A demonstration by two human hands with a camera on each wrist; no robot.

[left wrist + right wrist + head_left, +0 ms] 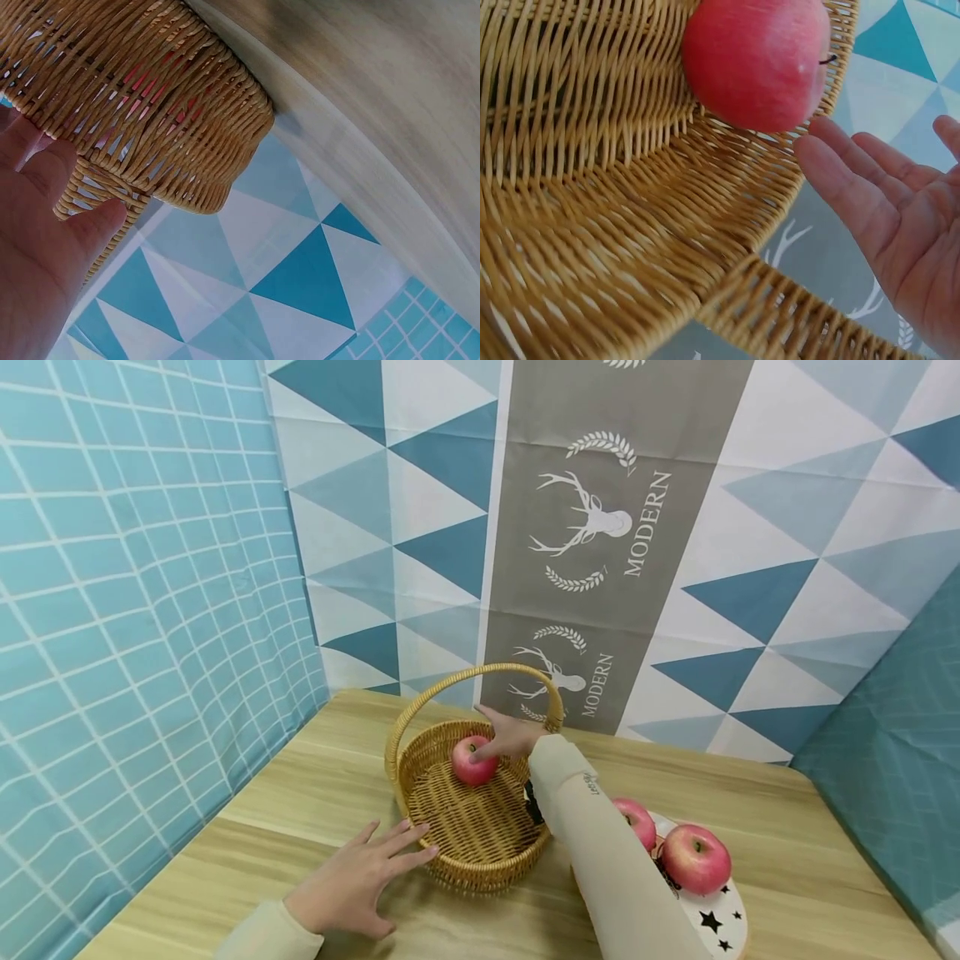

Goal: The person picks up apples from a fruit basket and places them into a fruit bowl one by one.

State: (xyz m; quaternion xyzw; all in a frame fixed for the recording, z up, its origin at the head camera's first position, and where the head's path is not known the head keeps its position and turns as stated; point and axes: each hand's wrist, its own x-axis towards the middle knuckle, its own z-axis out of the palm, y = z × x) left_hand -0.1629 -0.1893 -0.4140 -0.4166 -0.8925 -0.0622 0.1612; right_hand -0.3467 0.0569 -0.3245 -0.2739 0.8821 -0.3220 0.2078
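Note:
A wicker basket (450, 814) with an arched handle stands on the wooden table, and one red apple (468, 768) lies inside it toward the back. My right hand (513, 735) reaches in under the handle, fingers spread loosely over the apple. In the right wrist view the fingertips are right by the apple (754, 64) near its stem, not wrapped round it. My left hand (360, 881) is at the basket's near left, fingers extended to the rim. The left wrist view shows those fingers along the woven wall (150, 90), with red glimpsed through the weave.
Right of the basket, partly hidden by my right sleeve, a white star-patterned board (723, 922) carries a red apple (696, 858) and another apple (636, 822). Patterned cloth (442, 510) hangs behind the table, and blue checked cloth (150, 568) borders its left side.

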